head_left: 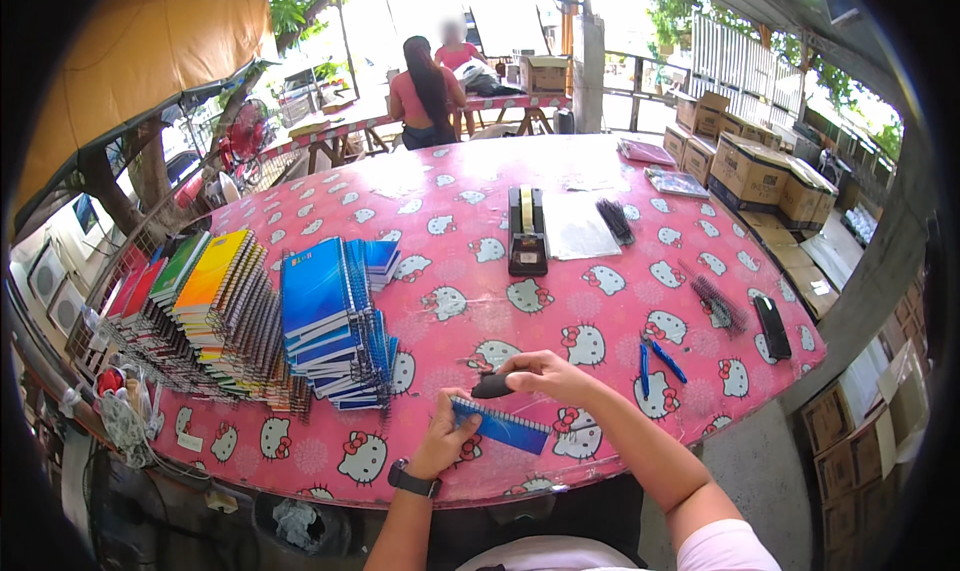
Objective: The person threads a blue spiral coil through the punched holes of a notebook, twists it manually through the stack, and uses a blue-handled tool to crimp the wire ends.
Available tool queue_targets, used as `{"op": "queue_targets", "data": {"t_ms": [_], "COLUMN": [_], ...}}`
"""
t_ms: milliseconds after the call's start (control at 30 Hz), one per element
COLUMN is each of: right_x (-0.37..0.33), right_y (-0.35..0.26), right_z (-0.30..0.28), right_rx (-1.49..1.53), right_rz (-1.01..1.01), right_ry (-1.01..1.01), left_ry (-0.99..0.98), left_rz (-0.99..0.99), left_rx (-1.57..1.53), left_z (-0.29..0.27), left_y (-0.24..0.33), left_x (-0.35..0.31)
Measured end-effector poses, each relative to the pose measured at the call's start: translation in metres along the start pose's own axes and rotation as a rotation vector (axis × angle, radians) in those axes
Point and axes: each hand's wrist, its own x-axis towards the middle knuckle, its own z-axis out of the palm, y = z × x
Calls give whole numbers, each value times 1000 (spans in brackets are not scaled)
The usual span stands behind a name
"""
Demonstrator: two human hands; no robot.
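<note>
Close to the near edge of the table, my left hand [446, 437] grips a small blue spiral notebook [515, 437] by its left end, fingers wrapped round it. The notebook is tilted, its coil along the upper edge. Just above that coil, my right hand [550, 375] is closed on a black-handled tool [490, 386], which points left toward my left fingers. The tool's working end is too small to make out. To the right lie blue-handled pliers [646, 373], apart from both hands. A tall pile of blue spiral notebooks [318, 279] stands to the left.
Yellow notebooks [212, 271] and green notebooks [178, 276] stand farther left. A black tape dispenser [527, 256] sits mid-table beside white sheets [582, 233]. Loose coils [718, 303] and a black oblong object [771, 328] lie right. Cardboard boxes [748, 171] and two people are beyond.
</note>
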Motion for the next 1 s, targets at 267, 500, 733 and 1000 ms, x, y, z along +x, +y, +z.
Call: {"op": "queue_targets", "data": {"t_ms": [267,500,733,1000], "right_x": [-11,-48,-41,-40], "right_y": [20,23,-69,-62], "right_z": [-26,-57,15,25], "right_rx": [-433,-832,-289,-155], "right_rz": [-63,-247,-454,-523], "right_ry": [324,669,472,520], "left_ry": [98,248,358,319], "left_rz": [-19,219,340,354], "left_rx": [57,159,154,96], "left_z": [0,23,52,50], "left_y": [9,48,99,107], "left_x": [6,24,38,31]}}
